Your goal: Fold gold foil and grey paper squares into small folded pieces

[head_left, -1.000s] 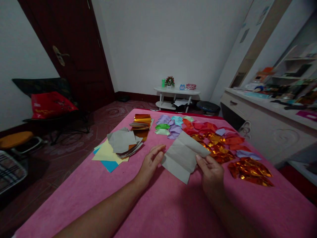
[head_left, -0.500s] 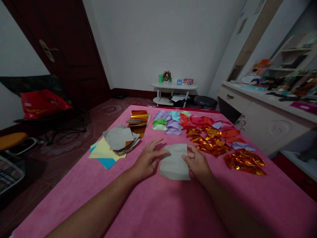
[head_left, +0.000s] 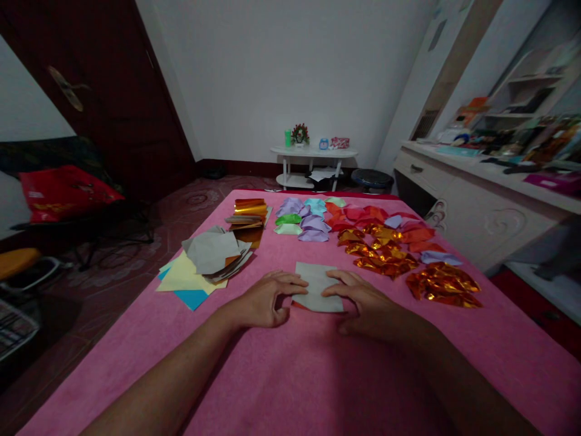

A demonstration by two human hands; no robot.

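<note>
The left hand (head_left: 263, 300) and right hand (head_left: 372, 304) are touching gray paper (head_left: 316, 283) on the pink-covered table (head_left: 272, 381), their fingers apparently lying open across it.

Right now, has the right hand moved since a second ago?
Yes: the right hand has moved left, farther from the rightmost gold foil pieces.

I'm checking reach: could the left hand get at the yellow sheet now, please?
Probably yes: only pink cloth lies between the left hand and the yellow sheet, though grey papers partly cover it.
</note>
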